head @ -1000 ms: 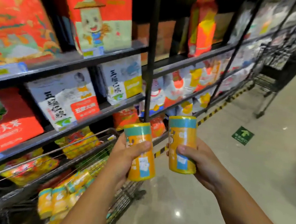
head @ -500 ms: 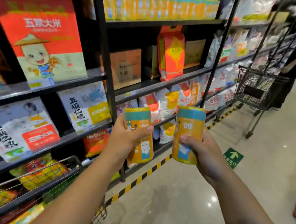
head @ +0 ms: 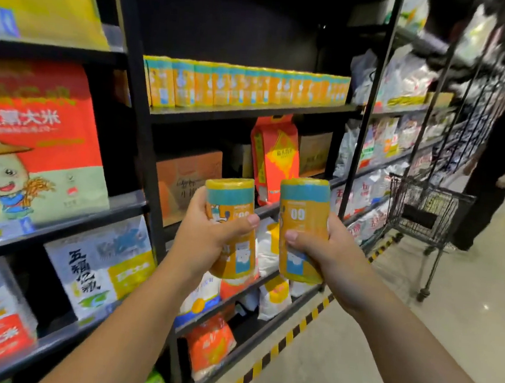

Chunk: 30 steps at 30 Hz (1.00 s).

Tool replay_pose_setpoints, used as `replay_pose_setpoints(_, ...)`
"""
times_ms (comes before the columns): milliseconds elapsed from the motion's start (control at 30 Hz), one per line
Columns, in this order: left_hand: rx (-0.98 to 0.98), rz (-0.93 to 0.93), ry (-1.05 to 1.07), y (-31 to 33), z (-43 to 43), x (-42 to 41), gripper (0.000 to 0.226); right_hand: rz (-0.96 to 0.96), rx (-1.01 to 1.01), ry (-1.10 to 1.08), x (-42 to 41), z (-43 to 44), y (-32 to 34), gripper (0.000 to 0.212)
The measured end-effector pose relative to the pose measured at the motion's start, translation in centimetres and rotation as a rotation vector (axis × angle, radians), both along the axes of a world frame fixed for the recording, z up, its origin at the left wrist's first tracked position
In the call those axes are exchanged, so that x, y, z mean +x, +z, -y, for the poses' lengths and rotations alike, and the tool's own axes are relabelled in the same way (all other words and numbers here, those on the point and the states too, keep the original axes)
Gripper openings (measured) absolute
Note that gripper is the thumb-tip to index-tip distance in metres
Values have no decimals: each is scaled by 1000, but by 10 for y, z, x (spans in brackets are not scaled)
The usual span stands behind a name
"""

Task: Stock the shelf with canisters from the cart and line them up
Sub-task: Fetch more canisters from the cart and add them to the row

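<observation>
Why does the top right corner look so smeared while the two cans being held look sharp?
In the head view, motion blur smears the upper right around the person and the wire cart; the left canister and right canister, gripped by the left hand and right hand, are fairly sharp; the wide lens tilts the shelf post; the glossy floor shows small glare spots.

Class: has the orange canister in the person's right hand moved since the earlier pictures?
Yes. The orange, teal-banded canister in the right hand has risen against the black metal shelving, from the lower shelves to mid-height.
</observation>
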<state>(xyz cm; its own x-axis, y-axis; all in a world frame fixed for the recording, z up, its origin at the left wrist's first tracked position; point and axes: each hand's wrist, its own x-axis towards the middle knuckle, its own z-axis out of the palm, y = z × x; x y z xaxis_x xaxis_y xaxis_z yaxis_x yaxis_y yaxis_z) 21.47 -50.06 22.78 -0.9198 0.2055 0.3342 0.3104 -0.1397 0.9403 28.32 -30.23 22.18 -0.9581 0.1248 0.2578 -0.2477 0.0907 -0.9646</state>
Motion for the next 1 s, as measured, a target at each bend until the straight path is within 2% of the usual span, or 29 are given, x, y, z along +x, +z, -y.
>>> replay_pose_setpoints(67,23,-25,-17,12,-3,-26,70,-22,21,6,-27,-5,12,55)
replay_pose_setpoints(200,52,-89,-39,38,-2,-89,64,-80,39,19,-99,-11,36,65)
replay_pose_setpoints(300,34,-123,-21,50,2,-134,69,-121,26,34,-147,-14,47,68)
replay_pose_setpoints(533,-42,-219,199,81,15,-219,74,-173,-3,128,-238,-19,56,67)
replay_pose_setpoints(800,-86,-343,431,111,-5,-284,64,-254,30,206,-327,-32,77,66)
replay_pose_setpoints(1000,-60,-420,646,135,-27,-330,57,-331,43,285,-400,-42,109,47)
